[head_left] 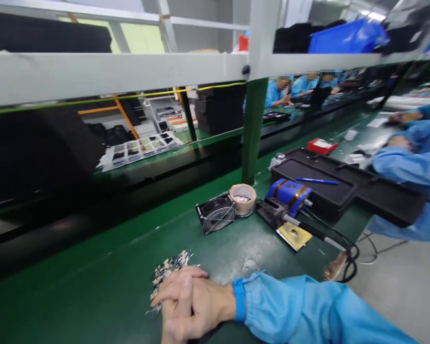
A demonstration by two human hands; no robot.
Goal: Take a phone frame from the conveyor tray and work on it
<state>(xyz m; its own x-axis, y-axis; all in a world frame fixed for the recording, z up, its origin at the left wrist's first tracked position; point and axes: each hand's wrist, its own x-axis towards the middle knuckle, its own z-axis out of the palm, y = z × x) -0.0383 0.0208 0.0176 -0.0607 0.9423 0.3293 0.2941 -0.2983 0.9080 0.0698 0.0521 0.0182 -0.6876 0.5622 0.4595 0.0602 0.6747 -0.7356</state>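
Observation:
My right hand [200, 301], in a light blue sleeve with a blue wristband, reaches in from the right and lies folded over my left hand [170, 332] on the green bench [93, 291]. Little of the left hand shows beneath it. The fingers of both are pressed together in a clasp, and I see nothing held in them. Touching the fingertips on the far side lies a pile of several small metal-and-tan parts [169, 270].
Behind the hands stand a small black fan [217, 215], a beige tape roll [242, 197], and a blue soldering station [288, 193] with its iron [310, 230] and yellow sponge [294, 236]. A black tray [344, 191] holds a blue pen [317, 181]. A co-worker's sleeve [412, 167] is at right. A green post [252, 129] rises mid-bench.

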